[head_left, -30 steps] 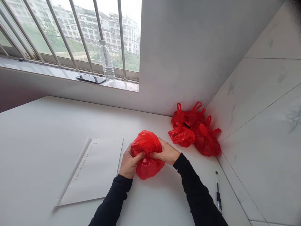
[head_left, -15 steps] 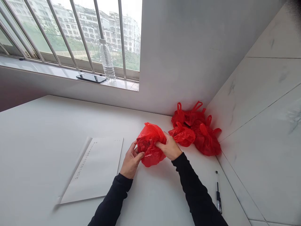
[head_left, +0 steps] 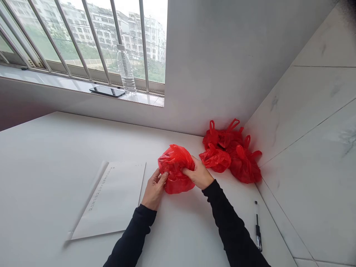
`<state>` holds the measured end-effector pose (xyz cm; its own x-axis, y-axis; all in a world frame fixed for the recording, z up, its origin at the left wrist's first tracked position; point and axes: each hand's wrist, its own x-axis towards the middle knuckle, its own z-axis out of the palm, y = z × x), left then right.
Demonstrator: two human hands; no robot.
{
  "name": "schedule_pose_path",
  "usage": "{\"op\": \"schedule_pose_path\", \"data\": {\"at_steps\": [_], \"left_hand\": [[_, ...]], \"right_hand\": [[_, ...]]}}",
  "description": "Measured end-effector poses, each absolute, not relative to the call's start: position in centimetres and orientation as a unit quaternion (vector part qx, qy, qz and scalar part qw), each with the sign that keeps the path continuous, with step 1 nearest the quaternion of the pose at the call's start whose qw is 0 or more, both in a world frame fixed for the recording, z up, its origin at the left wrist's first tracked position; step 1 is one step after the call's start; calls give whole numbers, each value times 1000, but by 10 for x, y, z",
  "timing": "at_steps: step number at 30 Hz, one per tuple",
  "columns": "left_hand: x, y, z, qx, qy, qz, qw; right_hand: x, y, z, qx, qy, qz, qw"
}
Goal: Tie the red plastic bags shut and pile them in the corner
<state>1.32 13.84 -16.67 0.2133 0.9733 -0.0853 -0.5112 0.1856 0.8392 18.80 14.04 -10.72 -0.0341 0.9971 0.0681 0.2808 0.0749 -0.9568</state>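
Note:
Between my two hands is a red plastic bag [head_left: 178,168], crumpled and rounded, held just above or on the white table; its contents are hidden. My left hand [head_left: 154,188] pinches the bag's left side, thumb on the near face and fingers behind. On the opposite side, my right hand [head_left: 200,173] grips it with the thumb pressed into the front and the other fingers out of sight behind the plastic. Just beyond my right hand lies a small red bag [head_left: 215,159], part of a cluster of similar bags.
More red bags with loop handles [head_left: 246,167] sit in the corner against the tiled wall. A pen [head_left: 258,226] lies at the right edge of the table [head_left: 41,167]. Printed paper sheets [head_left: 114,200] lie left. On the windowsill are a phone [head_left: 108,91] and a water bottle [head_left: 127,72].
The plastic has been drawn over the bag's front left, covering the opening where darker red contents showed. My left thumb has moved up a little, and the bag has shifted slightly left.

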Motion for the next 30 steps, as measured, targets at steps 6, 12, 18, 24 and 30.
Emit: {"op": "schedule_pose_path", "data": {"at_steps": [6, 12, 18, 24, 30], "left_hand": [[15, 133, -159, 374, 276, 520, 716], [10, 142, -164, 291, 304, 559, 714], [5, 142, -155, 241, 292, 578, 723], [10, 134, -146, 257, 268, 528, 763], [10, 136, -154, 302, 285, 540, 732]], "right_hand": [[189, 141, -107, -544, -577, 418, 443], [193, 135, -98, -488, -595, 483, 417], [202, 134, -99, -529, -610, 492, 325], [198, 137, -100, -534, -607, 456, 372], [199, 138, -100, -536, -609, 440, 384]]}}
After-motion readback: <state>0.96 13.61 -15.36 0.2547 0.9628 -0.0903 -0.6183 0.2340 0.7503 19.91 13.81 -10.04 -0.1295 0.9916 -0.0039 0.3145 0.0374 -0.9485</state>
